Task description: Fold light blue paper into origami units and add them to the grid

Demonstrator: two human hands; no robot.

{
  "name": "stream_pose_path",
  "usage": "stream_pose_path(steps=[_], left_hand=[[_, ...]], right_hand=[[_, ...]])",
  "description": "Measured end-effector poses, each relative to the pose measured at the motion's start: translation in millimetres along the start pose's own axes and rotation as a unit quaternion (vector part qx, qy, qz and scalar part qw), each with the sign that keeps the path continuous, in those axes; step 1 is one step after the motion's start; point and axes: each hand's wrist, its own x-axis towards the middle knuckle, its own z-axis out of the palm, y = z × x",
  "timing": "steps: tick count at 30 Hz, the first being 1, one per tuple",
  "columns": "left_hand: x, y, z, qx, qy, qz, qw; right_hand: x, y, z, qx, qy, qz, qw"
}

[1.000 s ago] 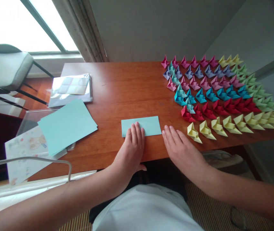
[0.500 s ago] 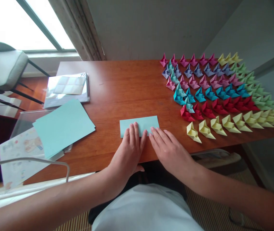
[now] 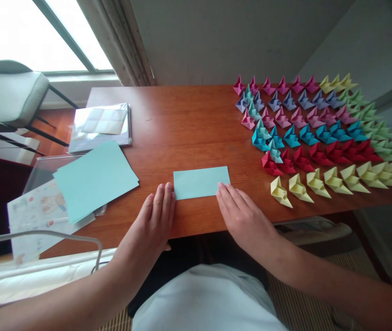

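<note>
A folded strip of light turquoise paper lies flat near the front edge of the wooden table. My left hand rests flat at the strip's left end, fingers stretched out, with the fingertips at its corner. On the strip's lower right corner lie the fingertips of my right hand, also flat with straight fingers. Neither hand grips anything. To the left is a small stack of turquoise paper sheets.
Rows of folded paper shapes in several colours cover the table's right side; the yellow row is closest. At the left are a shiny flat pack, a printed sheet and a grey cable. A chair stands beyond.
My left hand has slid left along the paper, from its middle to its left end, uncovering the strip. My right hand stays near the right corner. The view has shifted slightly.
</note>
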Motion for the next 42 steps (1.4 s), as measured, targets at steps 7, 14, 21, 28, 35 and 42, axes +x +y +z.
stream_pose_path(steps=[7, 14, 21, 28, 35, 42], left_hand=[[14.8, 25.2, -37.7, 0.016, 0.031, -0.018, 0.999], [45.2, 41.1, -24.3, -0.096, 0.086, -0.076, 0.989], [52.2, 33.7, -6.4, -0.127, 0.136, -0.094, 0.978], [55.5, 22.1, 6.8, -0.283, 0.267, -0.052, 0.920], [57.5, 20.5, -2.7, -0.493, 0.260, -0.010, 0.830], [53.0, 19.3, -7.5, -0.575, 0.218, 0.013, 0.789]], right_hand=[[14.4, 8.7, -5.4, -0.008, 0.043, -0.009, 0.999], [28.8, 18.7, -7.0, -0.014, 0.054, -0.015, 0.998], [34.3, 30.0, -8.3, 0.081, 0.058, 0.015, 0.995], [27.9, 33.2, -15.0, 0.446, 0.101, 0.112, 0.882], [26.8, 39.1, -18.0, 0.518, 0.161, 0.194, 0.817], [25.5, 36.8, -13.1, 0.599, 0.098, 0.248, 0.755]])
